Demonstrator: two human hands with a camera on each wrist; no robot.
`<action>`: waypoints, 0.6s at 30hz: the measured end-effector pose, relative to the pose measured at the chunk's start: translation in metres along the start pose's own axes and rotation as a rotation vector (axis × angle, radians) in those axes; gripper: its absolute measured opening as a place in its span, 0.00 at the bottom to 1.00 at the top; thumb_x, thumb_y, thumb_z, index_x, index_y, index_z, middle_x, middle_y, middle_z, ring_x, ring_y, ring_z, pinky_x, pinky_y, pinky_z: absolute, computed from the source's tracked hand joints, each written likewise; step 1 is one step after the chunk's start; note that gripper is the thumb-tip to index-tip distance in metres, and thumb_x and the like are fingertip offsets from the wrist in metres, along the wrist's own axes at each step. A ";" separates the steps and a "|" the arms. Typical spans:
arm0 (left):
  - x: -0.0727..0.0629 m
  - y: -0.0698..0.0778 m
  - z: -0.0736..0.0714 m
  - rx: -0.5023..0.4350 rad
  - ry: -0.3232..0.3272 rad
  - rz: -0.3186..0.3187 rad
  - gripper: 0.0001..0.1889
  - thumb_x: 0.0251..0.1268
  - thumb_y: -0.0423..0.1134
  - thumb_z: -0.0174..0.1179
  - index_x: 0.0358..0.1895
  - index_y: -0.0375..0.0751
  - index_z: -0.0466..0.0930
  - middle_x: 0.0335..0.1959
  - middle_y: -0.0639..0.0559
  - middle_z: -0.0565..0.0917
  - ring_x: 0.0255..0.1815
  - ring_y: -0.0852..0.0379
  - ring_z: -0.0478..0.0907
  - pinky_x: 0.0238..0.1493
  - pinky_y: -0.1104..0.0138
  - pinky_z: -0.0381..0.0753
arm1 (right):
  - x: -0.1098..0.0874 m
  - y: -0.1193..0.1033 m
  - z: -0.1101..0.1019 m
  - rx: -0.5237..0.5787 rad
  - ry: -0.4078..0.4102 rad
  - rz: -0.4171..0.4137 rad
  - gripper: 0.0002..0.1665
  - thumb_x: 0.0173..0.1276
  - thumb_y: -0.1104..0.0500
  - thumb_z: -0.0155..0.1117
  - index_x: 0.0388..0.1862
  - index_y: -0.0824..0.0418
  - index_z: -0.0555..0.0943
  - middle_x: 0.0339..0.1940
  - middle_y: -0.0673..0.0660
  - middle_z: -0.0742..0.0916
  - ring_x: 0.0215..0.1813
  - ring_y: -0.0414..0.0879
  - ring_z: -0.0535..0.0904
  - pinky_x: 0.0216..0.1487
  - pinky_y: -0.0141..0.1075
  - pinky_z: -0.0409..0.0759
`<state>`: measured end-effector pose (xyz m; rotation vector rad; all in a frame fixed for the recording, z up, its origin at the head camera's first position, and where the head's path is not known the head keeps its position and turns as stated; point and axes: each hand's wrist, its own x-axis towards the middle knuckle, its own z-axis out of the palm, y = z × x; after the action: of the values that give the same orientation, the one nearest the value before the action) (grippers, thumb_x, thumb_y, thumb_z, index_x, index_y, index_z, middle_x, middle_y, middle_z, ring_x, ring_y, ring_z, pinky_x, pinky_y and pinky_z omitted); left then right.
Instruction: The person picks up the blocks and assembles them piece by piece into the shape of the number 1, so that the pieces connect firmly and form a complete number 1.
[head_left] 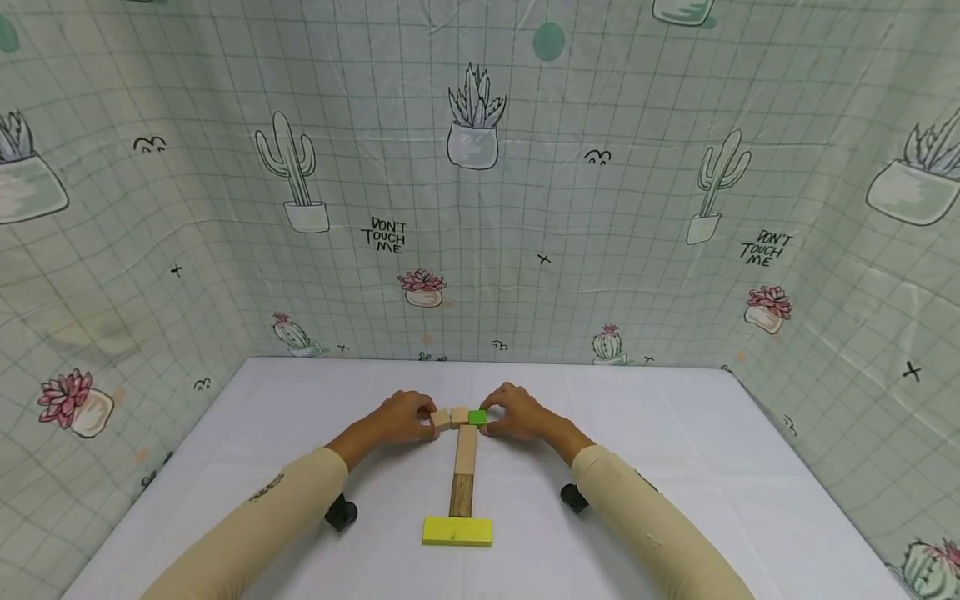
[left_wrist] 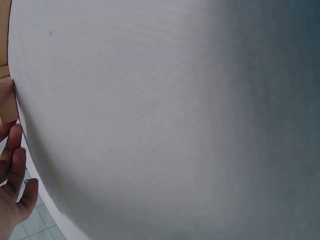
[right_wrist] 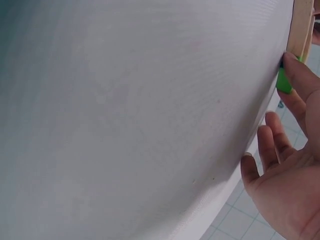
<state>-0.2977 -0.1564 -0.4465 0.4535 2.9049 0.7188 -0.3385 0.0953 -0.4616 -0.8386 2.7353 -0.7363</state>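
Observation:
In the head view, my left hand [head_left: 405, 417] pinches a small pale wooden block [head_left: 441, 419], slightly tilted, at the left end of a short row. Beside it sits another pale wooden block [head_left: 460, 417]. My right hand [head_left: 517, 412] pinches a green block [head_left: 477, 417] at the row's right end between thumb and finger. From this row a pale wooden plank [head_left: 466, 450] runs toward me, followed by a darker brown block [head_left: 461, 496]. A yellow plank [head_left: 457, 532] lies crosswise at the near end. Both wrist views show the pinching fingers at the frame edge.
A white-covered table [head_left: 225, 500] carries the blocks. Behind and at both sides hangs a cloth [head_left: 495, 217] with a grid and cactus prints. Black devices [head_left: 342, 512] show at both of my wrists.

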 end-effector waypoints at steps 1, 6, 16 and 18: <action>0.000 0.001 0.000 -0.005 -0.001 -0.001 0.14 0.58 0.42 0.72 0.44 0.41 0.85 0.36 0.55 0.83 0.37 0.60 0.74 0.44 0.60 0.77 | 0.000 0.000 0.000 0.000 -0.001 0.000 0.19 0.64 0.51 0.73 0.54 0.53 0.85 0.55 0.57 0.79 0.60 0.54 0.72 0.63 0.53 0.70; -0.001 0.000 -0.001 0.005 -0.004 0.000 0.14 0.58 0.43 0.72 0.44 0.42 0.85 0.37 0.55 0.84 0.39 0.59 0.75 0.47 0.58 0.76 | 0.002 0.002 0.001 -0.003 -0.002 0.002 0.19 0.64 0.50 0.73 0.53 0.52 0.85 0.55 0.56 0.79 0.61 0.53 0.72 0.64 0.53 0.70; 0.002 -0.007 -0.001 0.041 -0.029 0.018 0.21 0.57 0.49 0.73 0.49 0.40 0.84 0.41 0.53 0.84 0.43 0.57 0.77 0.49 0.56 0.76 | 0.003 0.000 0.001 0.002 -0.017 0.014 0.22 0.62 0.50 0.75 0.55 0.54 0.85 0.57 0.56 0.79 0.64 0.55 0.72 0.67 0.53 0.70; 0.002 -0.006 -0.001 0.054 -0.033 0.013 0.23 0.57 0.52 0.72 0.50 0.40 0.83 0.41 0.53 0.83 0.43 0.57 0.76 0.48 0.56 0.76 | 0.002 -0.001 0.000 0.008 -0.025 0.018 0.24 0.62 0.49 0.75 0.56 0.54 0.84 0.58 0.57 0.79 0.65 0.55 0.71 0.68 0.54 0.69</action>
<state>-0.3014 -0.1616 -0.4482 0.4858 2.8995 0.6302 -0.3401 0.0933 -0.4608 -0.8145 2.7124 -0.7273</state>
